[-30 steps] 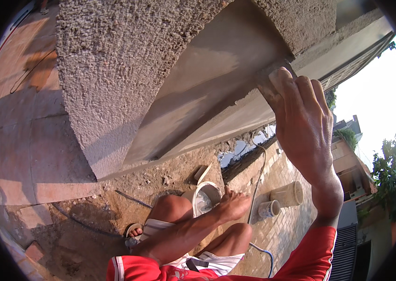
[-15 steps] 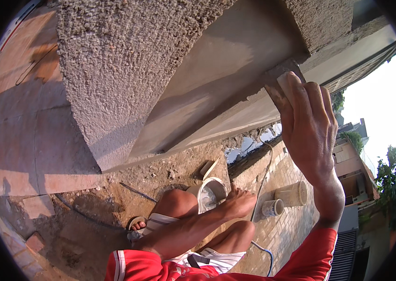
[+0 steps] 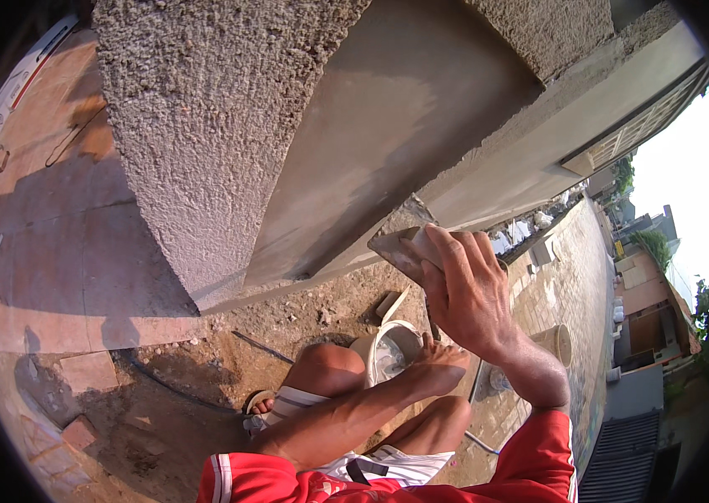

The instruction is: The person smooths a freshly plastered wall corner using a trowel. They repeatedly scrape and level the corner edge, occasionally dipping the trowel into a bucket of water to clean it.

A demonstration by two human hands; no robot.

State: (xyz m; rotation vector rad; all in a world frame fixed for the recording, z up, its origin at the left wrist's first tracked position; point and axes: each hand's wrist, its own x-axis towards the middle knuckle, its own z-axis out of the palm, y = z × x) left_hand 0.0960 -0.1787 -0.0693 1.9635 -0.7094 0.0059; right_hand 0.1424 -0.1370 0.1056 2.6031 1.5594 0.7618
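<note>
My right hand is closed around a plastering trowel, a flat grey plate smeared with mortar. The trowel is at the lower edge of the wall's smooth, damp mortar band; whether it touches is hard to tell. Rough, pebbly render borders the band on the left. Down between my knees, my left hand is curled at the right side of a pale bucket. What its fingers grip, if anything, is hidden. Greyish, wet-looking contents show inside the bucket.
Beyond my right wrist stands another bucket on brick paving, partly hidden. A dark hose crosses the dirt at left. A broken tile piece and a brick lie there. A flat board is behind the near bucket.
My right hand has brought the trowel down and leftward along the wall's edge, from high on the mortar band to lower down. My left hand stays by the bucket. The view has shifted slightly.
</note>
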